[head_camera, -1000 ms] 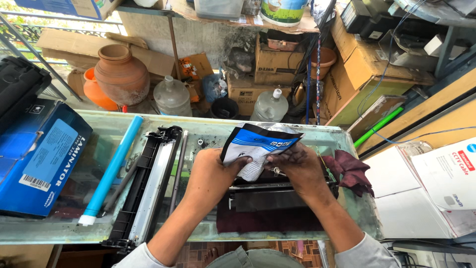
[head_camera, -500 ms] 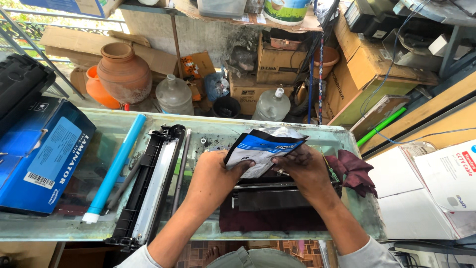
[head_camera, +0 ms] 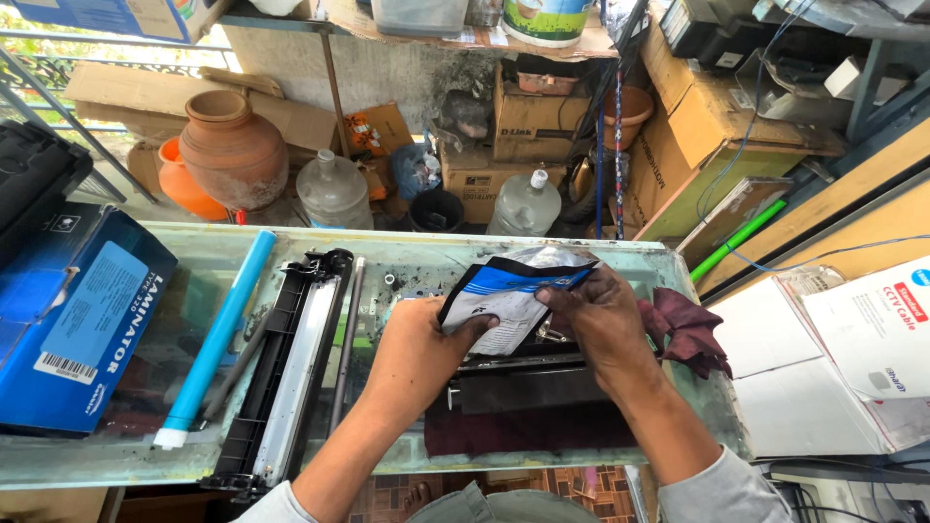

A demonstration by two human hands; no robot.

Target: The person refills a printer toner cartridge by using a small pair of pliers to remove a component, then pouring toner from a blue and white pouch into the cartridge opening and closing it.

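Observation:
Both my hands hold a blue, white and silver foil pouch [head_camera: 513, 291] tilted over a black toner cartridge hopper [head_camera: 528, 383] on the glass table [head_camera: 407, 257]. My left hand [head_camera: 421, 349] grips the pouch's lower left edge. My right hand [head_camera: 601, 320] pinches its right side. Both hands are smudged with black powder. The hopper rests on a dark maroon cloth [head_camera: 523, 431].
A black cartridge frame [head_camera: 291, 358], a thin metal rod [head_camera: 346, 339] and a light blue drum roller [head_camera: 215, 339] lie to the left. A blue box [head_camera: 68, 329] sits at far left, a maroon rag [head_camera: 688, 329] at right. Clay pot, water bottles and cardboard boxes stand behind.
The pouch has shifted slightly right and lower over the hopper; both hands keep their grip. The view has drifted a little.

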